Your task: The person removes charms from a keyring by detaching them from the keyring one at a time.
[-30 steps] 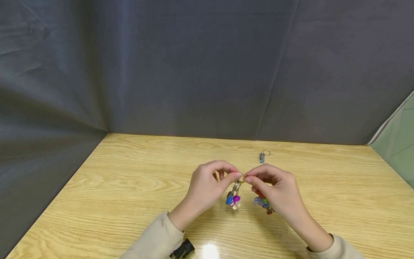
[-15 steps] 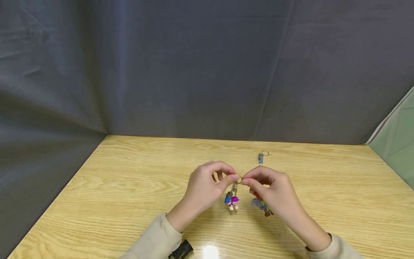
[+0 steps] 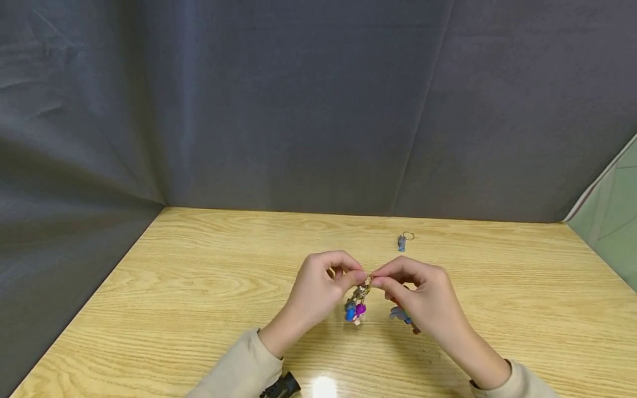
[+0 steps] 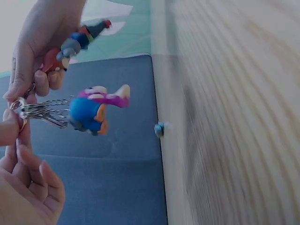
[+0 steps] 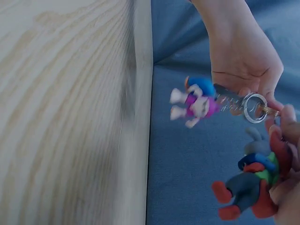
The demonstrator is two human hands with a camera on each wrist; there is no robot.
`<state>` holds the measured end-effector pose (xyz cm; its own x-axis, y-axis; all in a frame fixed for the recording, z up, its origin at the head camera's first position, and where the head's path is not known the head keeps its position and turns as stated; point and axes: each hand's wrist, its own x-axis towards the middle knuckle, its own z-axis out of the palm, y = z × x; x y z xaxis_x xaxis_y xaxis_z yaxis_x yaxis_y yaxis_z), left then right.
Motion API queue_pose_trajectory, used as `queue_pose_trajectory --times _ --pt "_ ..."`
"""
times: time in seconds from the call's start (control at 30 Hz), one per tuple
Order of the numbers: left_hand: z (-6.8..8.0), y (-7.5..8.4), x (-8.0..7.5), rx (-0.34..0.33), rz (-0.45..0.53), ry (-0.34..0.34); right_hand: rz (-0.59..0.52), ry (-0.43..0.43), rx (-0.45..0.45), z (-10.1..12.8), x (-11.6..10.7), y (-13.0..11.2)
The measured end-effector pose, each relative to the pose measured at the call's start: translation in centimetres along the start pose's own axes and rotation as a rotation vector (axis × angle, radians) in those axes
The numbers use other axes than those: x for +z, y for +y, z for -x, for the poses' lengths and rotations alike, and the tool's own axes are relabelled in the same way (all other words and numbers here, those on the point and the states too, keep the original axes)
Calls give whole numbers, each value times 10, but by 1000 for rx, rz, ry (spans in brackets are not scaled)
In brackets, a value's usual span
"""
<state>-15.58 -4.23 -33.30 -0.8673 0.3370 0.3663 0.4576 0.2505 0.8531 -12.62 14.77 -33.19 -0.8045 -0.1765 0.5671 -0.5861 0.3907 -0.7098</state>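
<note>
Above the table my left hand (image 3: 320, 284) pinches a metal key ring (image 5: 255, 108) between thumb and forefinger. From that ring two small figurines dangle on short chains, a blue one (image 4: 86, 114) and a purple-and-white one (image 5: 199, 107). My right hand (image 3: 425, 287) meets it fingertip to fingertip, pinching the gold-coloured end of another figurine keychain right at the ring. That keychain's figurine (image 5: 253, 178), red, green and blue with grey ears, hangs below my right fingers. Whether its end is threaded on the ring is hidden by the fingertips.
Farther back on the wooden table (image 3: 209, 265) lies a small grey-blue figurine keychain (image 3: 401, 243) with its own ring. A black object (image 3: 282, 385) is beside my left sleeve at the front edge. Dark cloth (image 3: 298, 110) walls the back and left.
Both hands stay close together, drifting slightly left and then holding there. The hanging blue and purple figurines have swung and turned, and the figurine under my right hand has turned a little.
</note>
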Motion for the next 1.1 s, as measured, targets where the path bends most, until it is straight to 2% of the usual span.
queue_pose_trajectory --times 0.13,0.23,0.3,0.47,0.63,0.87,1.1 --pt "0 0 1 -34 164 -13 -58 -6 -137 0 0 1" --pt "0 1 2 -60 229 -12 -88 -12 -224 0 1 4" --pt "1 1 2 -70 250 -11 -100 0 -248 0 1 6" --pt "2 3 3 -71 267 -18 -105 41 -203 1 3 6" --pt "2 2 4 -79 258 -5 -96 29 -139 2 3 5" --pt "1 4 1 -74 238 9 -130 17 -182 1 5 7" --pt "0 7 0 -33 160 13 -53 51 -62 1 5 2"
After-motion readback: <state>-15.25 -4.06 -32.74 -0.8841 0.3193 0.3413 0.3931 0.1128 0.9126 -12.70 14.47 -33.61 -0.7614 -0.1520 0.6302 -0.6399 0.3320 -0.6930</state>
